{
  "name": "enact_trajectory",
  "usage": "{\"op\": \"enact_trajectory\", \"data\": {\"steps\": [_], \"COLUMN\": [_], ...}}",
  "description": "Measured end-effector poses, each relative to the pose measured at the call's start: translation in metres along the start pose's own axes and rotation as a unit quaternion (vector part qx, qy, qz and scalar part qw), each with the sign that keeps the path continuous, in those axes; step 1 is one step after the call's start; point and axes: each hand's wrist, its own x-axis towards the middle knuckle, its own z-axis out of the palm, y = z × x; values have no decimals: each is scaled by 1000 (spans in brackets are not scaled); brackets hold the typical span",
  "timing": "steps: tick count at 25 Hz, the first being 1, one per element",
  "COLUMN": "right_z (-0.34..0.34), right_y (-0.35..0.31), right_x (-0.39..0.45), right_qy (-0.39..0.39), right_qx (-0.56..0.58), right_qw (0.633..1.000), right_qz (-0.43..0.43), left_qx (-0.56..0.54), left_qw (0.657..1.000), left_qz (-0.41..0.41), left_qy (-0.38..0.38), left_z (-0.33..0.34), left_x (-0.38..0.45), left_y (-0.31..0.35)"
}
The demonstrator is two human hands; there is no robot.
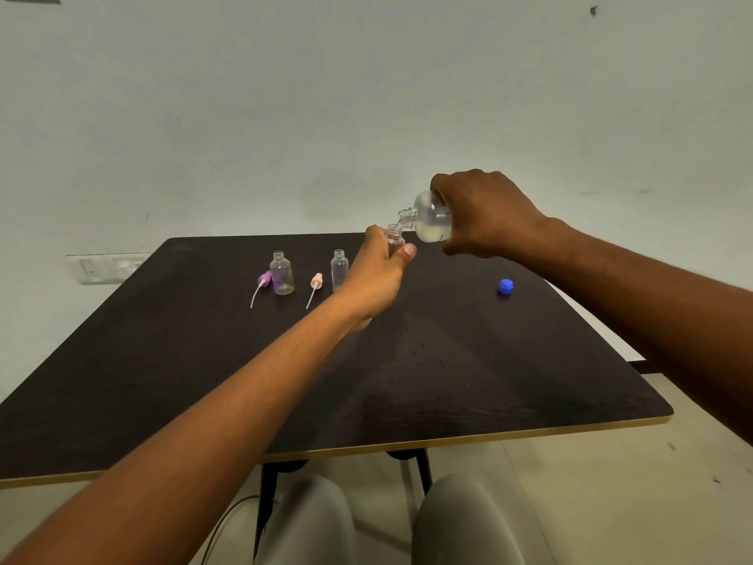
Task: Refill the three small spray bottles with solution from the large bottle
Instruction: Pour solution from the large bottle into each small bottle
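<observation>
My right hand [485,214] grips the large clear bottle [432,218], tipped to the left with pale liquid in it. Its open mouth meets the neck of a small clear bottle [394,235] that my left hand [377,271] holds above the dark table [448,360]; most of that small bottle is hidden by my fingers. Two more small open bottles stand upright on the table: one [282,274] at the left and one [339,270] just left of my left hand. A purple spray head [264,279] and a pink spray head [316,281] lie beside them, each with a dip tube.
A blue cap [505,286] lies on the table to the right. A wall with a socket plate [106,267] stands behind the table. My knees [387,519] and a table leg show below the near edge.
</observation>
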Motion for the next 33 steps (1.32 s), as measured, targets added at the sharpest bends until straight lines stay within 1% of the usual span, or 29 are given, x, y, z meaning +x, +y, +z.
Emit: {"op": "enact_trajectory", "data": {"steps": [33], "right_z": [-7], "right_y": [-3], "right_x": [5], "right_qy": [0], "right_qx": [-34], "right_qw": [999], "right_qz": [-9], "left_qx": [0], "left_qw": [1000], "left_qz": [5], "left_qy": [15], "left_z": [1], "left_x": [7], "left_y": [-3]}}
